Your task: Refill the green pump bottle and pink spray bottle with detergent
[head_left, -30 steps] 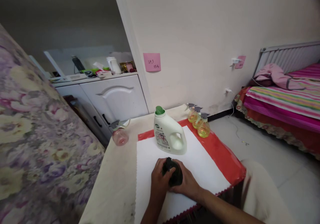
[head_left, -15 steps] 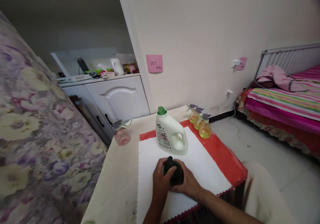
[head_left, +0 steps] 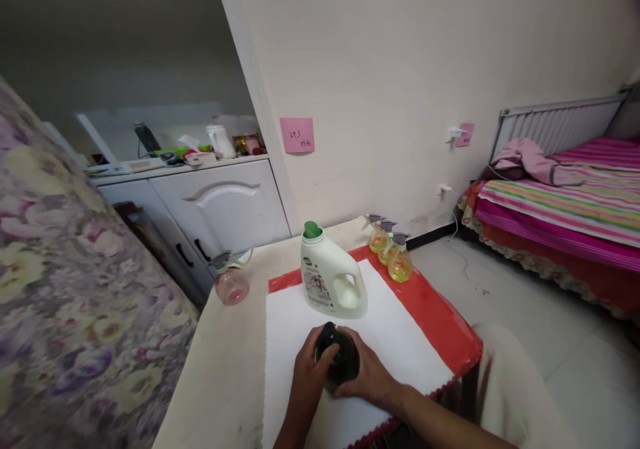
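Note:
Both of my hands are wrapped around a dark, rounded bottle point(head_left: 343, 367) with a small black nozzle-like part on top, low over the white sheet. My left hand point(head_left: 311, 363) grips its left side, the thumb lying across the upper part. On the other side, my right hand point(head_left: 370, 372) curves round the bottle with the thumb low at the near edge. Just beyond my hands stands a pale green detergent jug point(head_left: 333, 282), upright, its neck open around a darker green spout point(head_left: 312, 230). The underside of the dark bottle is hidden.
Several spray bottles with yellow liquid point(head_left: 400, 264) stand at the table's back right. A pinkish clear spray bottle point(head_left: 232, 286) is at the left. The white sheet point(head_left: 405, 355) covers a red cloth point(head_left: 445, 319). A floral curtain point(head_left: 75, 289) hangs at left.
The whole view has shifted a little, so things sit further left. In my hands the dark bottle has tilted slightly, its nozzle-like part now nearer my left fingers. The jug stands as before.

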`<act>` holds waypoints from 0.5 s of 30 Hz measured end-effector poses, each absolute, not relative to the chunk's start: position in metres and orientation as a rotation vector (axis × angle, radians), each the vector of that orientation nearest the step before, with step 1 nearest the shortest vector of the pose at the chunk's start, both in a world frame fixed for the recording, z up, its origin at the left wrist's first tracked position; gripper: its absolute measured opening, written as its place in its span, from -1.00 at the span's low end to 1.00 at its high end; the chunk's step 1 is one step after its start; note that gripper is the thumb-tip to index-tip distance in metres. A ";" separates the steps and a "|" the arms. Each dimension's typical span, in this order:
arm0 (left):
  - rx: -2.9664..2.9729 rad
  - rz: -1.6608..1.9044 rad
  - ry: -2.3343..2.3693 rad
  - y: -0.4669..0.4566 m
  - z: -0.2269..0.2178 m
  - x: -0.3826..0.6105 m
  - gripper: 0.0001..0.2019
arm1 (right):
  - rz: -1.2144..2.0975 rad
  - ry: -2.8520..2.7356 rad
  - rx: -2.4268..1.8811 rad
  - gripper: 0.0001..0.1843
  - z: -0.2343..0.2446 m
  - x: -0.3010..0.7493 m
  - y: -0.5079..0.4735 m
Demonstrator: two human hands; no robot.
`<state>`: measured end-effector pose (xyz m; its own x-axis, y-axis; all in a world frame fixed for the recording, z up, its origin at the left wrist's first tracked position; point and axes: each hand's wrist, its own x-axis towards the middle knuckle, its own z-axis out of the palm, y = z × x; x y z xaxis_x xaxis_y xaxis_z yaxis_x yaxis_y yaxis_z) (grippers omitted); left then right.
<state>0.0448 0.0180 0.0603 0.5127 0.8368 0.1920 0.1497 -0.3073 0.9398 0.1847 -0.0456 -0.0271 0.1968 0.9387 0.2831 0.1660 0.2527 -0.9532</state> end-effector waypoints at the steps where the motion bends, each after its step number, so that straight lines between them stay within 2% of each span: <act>1: 1.776 0.885 0.848 0.017 0.059 0.045 -0.68 | 0.810 -1.261 -1.177 0.21 -0.026 0.186 -0.045; 7: 1.827 0.940 0.914 0.017 0.057 0.049 -0.74 | 0.971 -1.306 -1.043 0.16 -0.007 0.195 -0.046; 15: 1.817 0.899 0.810 0.020 0.066 0.046 -0.76 | 0.948 -1.321 -1.118 0.06 0.009 0.193 -0.046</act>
<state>0.0459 0.0203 0.0661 0.5163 0.8232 0.2362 0.1493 -0.3581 0.9217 0.1929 -0.0456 0.0093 0.0552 0.9699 0.2371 0.0863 0.2319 -0.9689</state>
